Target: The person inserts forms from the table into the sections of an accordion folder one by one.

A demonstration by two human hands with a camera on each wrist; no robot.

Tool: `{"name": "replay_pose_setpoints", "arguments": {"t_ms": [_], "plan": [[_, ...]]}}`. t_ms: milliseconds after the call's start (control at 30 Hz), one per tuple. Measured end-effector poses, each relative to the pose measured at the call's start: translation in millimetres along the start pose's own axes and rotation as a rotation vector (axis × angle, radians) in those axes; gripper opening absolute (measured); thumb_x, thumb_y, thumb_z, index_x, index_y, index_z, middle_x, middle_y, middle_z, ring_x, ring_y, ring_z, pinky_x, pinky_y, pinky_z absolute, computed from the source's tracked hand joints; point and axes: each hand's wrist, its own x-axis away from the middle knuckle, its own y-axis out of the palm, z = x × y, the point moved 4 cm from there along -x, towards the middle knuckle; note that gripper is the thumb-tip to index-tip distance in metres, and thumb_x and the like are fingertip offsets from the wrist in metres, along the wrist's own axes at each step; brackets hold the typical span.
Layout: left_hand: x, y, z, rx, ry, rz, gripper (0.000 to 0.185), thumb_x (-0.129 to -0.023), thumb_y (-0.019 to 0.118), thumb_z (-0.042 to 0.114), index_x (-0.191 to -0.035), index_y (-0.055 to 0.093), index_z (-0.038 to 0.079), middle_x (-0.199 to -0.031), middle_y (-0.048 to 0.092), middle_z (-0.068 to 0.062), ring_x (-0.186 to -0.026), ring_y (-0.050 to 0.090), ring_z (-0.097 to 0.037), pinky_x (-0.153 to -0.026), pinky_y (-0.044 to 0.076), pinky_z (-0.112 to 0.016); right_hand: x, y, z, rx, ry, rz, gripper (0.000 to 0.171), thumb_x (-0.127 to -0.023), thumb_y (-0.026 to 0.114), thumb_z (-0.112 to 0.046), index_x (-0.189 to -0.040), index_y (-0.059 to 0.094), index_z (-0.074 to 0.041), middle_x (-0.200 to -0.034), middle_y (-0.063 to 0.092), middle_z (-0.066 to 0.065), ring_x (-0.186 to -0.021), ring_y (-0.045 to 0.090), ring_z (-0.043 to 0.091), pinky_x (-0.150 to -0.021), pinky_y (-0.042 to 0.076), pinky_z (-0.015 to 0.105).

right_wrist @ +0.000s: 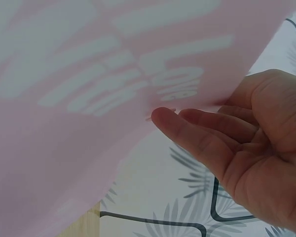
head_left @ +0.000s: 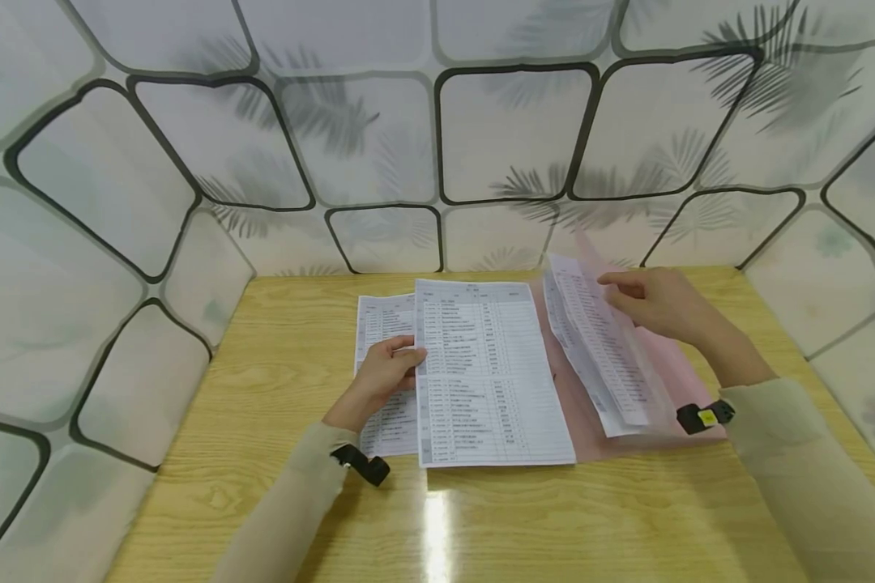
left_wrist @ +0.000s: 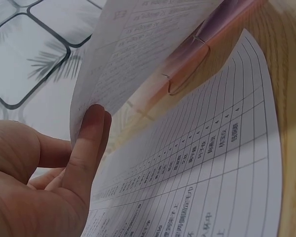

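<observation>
My left hand (head_left: 385, 371) pinches a printed sheet (head_left: 481, 372) by its left edge, between thumb and fingers. In the left wrist view this sheet stands tilted above another printed sheet (left_wrist: 222, 133), which lies on the table. The lower sheet (head_left: 390, 421) shows at the left in the head view. To the right, my right hand (head_left: 652, 304) pinches the raised edge of a pink folder (head_left: 674, 364). More printed papers (head_left: 605, 356) stand tilted inside the folder. White lettering covers the folder's pink cover (right_wrist: 89, 143) in the right wrist view.
A wood-grain table (head_left: 299, 518) carries everything. Patterned wall panels (head_left: 379, 138) enclose it at the back and both sides. A thin wire fastener (left_wrist: 207, 57) shows on the folder in the left wrist view.
</observation>
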Motion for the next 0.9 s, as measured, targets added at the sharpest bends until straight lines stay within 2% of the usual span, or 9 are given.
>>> {"name": "replay_pose_setpoints", "arguments": {"t_ms": [67, 133, 267, 333, 700, 900], "plan": [[-0.3, 0.5, 0.3, 0.000, -0.002, 0.002, 0.048, -0.106, 0.062, 0.012, -0.152, 0.052, 0.004, -0.129, 0.073, -0.022, -0.084, 0.075, -0.014, -0.068, 0.062, -0.023, 0.0, -0.1, 0.1, 0.001, -0.001, 0.003, 0.043, -0.106, 0.057, -0.019, -0.145, 0.062, -0.001, -0.111, 0.074, 0.025, -0.067, 0.068, 0.022, -0.055, 0.051, 0.026], [-0.8, 0.3, 0.2, 0.003, -0.008, 0.010, 0.048, -0.106, 0.063, 0.012, -0.152, 0.051, 0.003, -0.129, 0.073, -0.022, -0.084, 0.075, -0.014, -0.068, 0.061, -0.023, 0.0, -0.3, 0.2, 0.006, -0.004, 0.009, 0.043, -0.106, 0.057, -0.018, -0.144, 0.062, -0.001, -0.109, 0.074, 0.025, -0.066, 0.067, 0.021, -0.055, 0.051, 0.026], [-1.9, -1.4, -0.8, 0.004, -0.021, 0.034, 0.048, -0.106, 0.063, 0.012, -0.152, 0.052, 0.003, -0.127, 0.073, -0.022, -0.082, 0.074, -0.014, -0.067, 0.061, -0.023, -0.1, -0.9, 0.3, 0.017, -0.006, 0.021, 0.042, -0.105, 0.057, -0.018, -0.143, 0.064, -0.001, -0.088, 0.073, 0.013, -0.062, 0.063, 0.017, -0.052, 0.047, 0.027], [-2.1, -2.2, -0.8, 0.001, -0.022, 0.040, 0.048, -0.106, 0.063, 0.011, -0.152, 0.052, 0.002, -0.126, 0.074, -0.022, -0.081, 0.074, -0.013, -0.066, 0.060, -0.023, 0.0, -1.1, 0.3, 0.015, 0.000, 0.023, 0.042, -0.105, 0.057, -0.018, -0.142, 0.064, -0.002, -0.084, 0.071, 0.009, -0.061, 0.062, 0.016, -0.052, 0.046, 0.027], [-4.6, 2.8, 4.5, -0.010, -0.012, 0.009, 0.053, -0.106, 0.063, 0.012, -0.155, 0.047, 0.002, -0.129, 0.072, -0.023, -0.080, 0.073, -0.012, -0.065, 0.060, -0.021, -0.1, -0.9, 0.0, 0.013, 0.012, 0.026, 0.042, -0.105, 0.056, -0.019, -0.143, 0.064, -0.002, -0.091, 0.074, 0.012, -0.062, 0.062, 0.016, -0.053, 0.047, 0.027], [-7.6, 6.4, 7.4, 0.010, -0.022, 0.009, 0.054, -0.105, 0.065, 0.014, -0.156, 0.048, 0.004, -0.126, 0.074, -0.020, -0.081, 0.073, -0.012, -0.066, 0.060, -0.022, -0.6, -0.8, -0.5, 0.020, 0.024, 0.023, 0.042, -0.105, 0.056, -0.020, -0.143, 0.064, -0.003, -0.092, 0.073, 0.013, -0.062, 0.061, 0.016, -0.054, 0.046, 0.027]]}}
